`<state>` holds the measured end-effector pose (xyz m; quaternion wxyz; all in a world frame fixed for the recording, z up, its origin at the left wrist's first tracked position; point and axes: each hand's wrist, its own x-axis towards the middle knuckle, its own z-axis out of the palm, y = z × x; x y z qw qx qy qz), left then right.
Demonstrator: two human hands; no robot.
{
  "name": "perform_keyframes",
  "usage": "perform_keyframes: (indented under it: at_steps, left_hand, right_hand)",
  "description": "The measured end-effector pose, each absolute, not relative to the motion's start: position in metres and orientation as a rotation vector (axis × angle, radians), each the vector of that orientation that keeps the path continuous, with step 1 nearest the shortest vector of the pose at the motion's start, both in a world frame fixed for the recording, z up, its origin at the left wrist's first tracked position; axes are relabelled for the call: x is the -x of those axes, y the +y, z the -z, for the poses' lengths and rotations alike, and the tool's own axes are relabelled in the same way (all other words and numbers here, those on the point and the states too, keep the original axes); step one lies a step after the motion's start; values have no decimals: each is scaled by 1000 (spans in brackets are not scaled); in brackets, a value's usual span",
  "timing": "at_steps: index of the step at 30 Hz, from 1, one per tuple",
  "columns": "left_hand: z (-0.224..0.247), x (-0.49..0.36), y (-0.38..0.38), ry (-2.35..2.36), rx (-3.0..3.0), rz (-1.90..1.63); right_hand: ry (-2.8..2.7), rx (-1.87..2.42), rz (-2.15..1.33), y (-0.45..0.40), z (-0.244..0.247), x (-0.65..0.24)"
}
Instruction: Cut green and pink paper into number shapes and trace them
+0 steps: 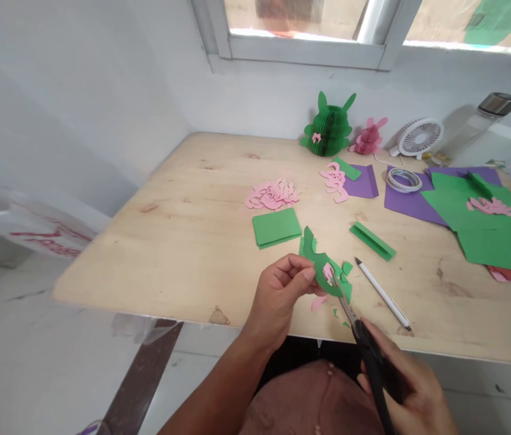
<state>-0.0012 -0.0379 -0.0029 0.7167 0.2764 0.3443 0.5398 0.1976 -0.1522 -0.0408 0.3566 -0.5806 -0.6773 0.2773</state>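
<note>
Near the table's front edge, my left hand (285,290) pinches a curved green paper piece (308,244) between thumb and fingers. My right hand (412,386) is wrapped round the black handles of a pair of scissors (348,308). The scissor blades point up and left, and their tips meet the green paper's inner edge, where a bit of pink shows. Green scraps (347,267) lie just under and beside the held paper. A pink scrap (318,302) rests below my left fingertips.
Behind my hands are a folded green sheet (277,228), pink cut-outs (273,194) and a green strip (372,240). A white pen (383,294) lies to the right. Paper sheets (500,241), tape (403,180), a fan (421,138), a bottle (470,133) and a green paper figure (329,130) stand farther off.
</note>
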Motion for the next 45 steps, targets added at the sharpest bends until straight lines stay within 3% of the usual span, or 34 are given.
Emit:
perform_keyframes:
  at_steps: [21, 45]
  left_hand:
    - [1, -18, -54, 691, -318, -1262]
    - [0, -29, -60, 705, -157, -1288]
  right_hand:
    - [-2031, 1441, -263, -150, 34, -199]
    - [-2045, 1429, -265, -148, 30, -200]
